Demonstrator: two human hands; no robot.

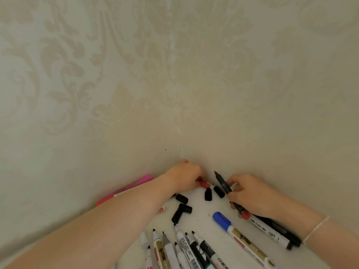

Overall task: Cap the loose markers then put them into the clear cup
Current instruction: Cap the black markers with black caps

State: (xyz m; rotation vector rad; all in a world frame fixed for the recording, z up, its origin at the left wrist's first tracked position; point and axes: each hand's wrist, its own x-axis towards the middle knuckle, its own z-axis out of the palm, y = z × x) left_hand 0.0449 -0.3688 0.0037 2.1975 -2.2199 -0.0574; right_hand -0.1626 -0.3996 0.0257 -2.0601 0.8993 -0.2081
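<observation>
Early stage. Right hand (250, 197) gripping uncapped dark marker (225, 188), tip up. Left hand (184, 176) pinching red cap (203, 183) in corner. Black caps (183, 209) lying loose; uncapped markers (186, 247) waiting. Cup not showing in view.

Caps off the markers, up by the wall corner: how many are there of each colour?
Black caps: 5, lying loose
Red cap: 1, pinched by the fingers of the left hand
Total: 6
One more dark scrap is too hidden to count.
</observation>
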